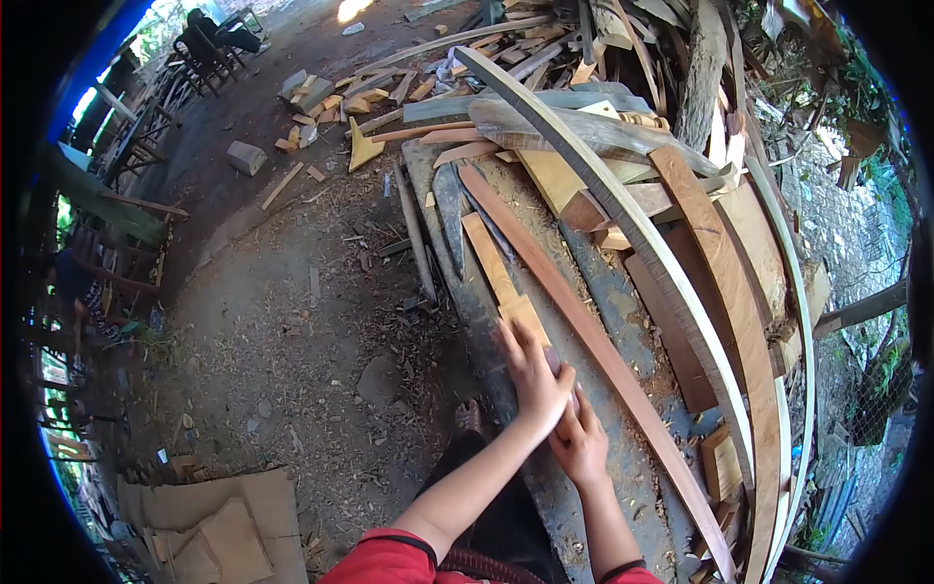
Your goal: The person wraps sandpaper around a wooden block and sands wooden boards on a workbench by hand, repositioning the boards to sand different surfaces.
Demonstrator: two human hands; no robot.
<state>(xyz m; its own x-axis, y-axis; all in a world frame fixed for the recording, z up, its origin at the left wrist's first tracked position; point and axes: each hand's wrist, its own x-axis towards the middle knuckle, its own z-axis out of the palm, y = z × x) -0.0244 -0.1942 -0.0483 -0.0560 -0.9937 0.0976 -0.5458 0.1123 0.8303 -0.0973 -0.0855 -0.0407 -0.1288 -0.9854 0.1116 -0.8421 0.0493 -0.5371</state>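
My left hand (538, 382) is over the bench, its fingers bent down at the near end of a light wooden block (526, 317). A narrow light wood strip (488, 255) runs on from the block's far end. Between my left thumb and fingers shows a small dark rounded part (553, 360), too little of it to name. My right hand (582, 446) is closed just behind and to the right, close against my left hand. What it grips is hidden under the fingers. A long reddish-brown plank (574, 316) lies just right of both hands.
The worn workbench (623, 487) carries shavings. Long curved wood pieces (642, 229) arch along its right side. Beyond the far end lie offcuts (331, 97) and a log (702, 78). Flattened cardboard (209, 526) is on the ground at lower left, chairs (209, 54) at upper left.
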